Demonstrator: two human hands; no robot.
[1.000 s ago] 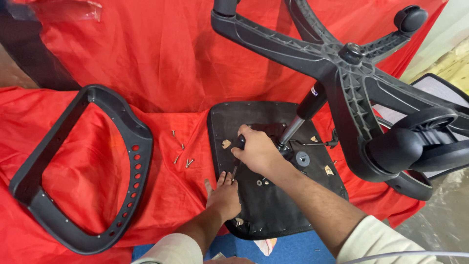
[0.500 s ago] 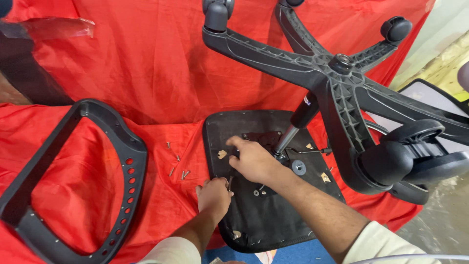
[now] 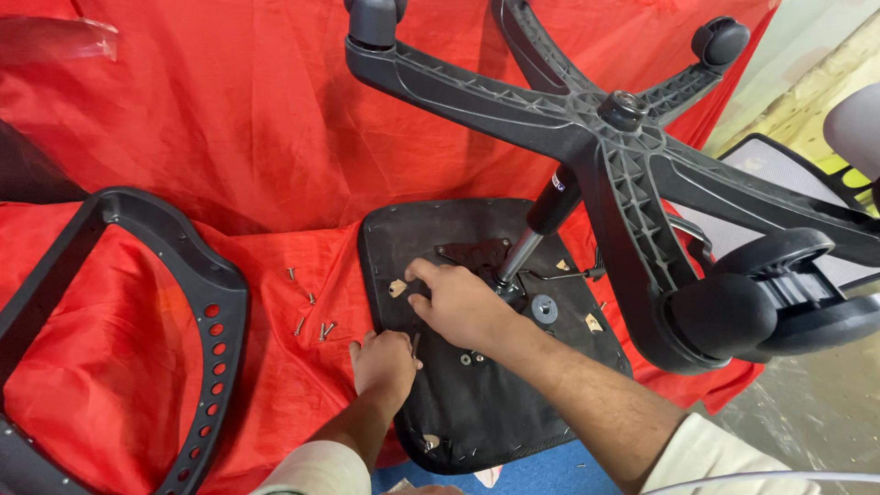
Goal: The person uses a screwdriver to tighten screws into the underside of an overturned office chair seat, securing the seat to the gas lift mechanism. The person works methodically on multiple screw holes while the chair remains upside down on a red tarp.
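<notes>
The black fabric-covered chair seat underside (image 3: 477,403) lies face down on the red cloth (image 3: 229,119), the five-star wheeled base (image 3: 623,147) tilted above it on its gas cylinder (image 3: 536,234). Compared with a second ago, both hands sit at much the same spots; mainly the view has shifted. The right hand (image 3: 458,307) rests on the metal plate (image 3: 472,252), forefinger extended, grip pinching nothing visible. The left hand (image 3: 383,362) presses the seat's edge, fingers curled; loose screws (image 3: 312,316) lie just beside.
</notes>
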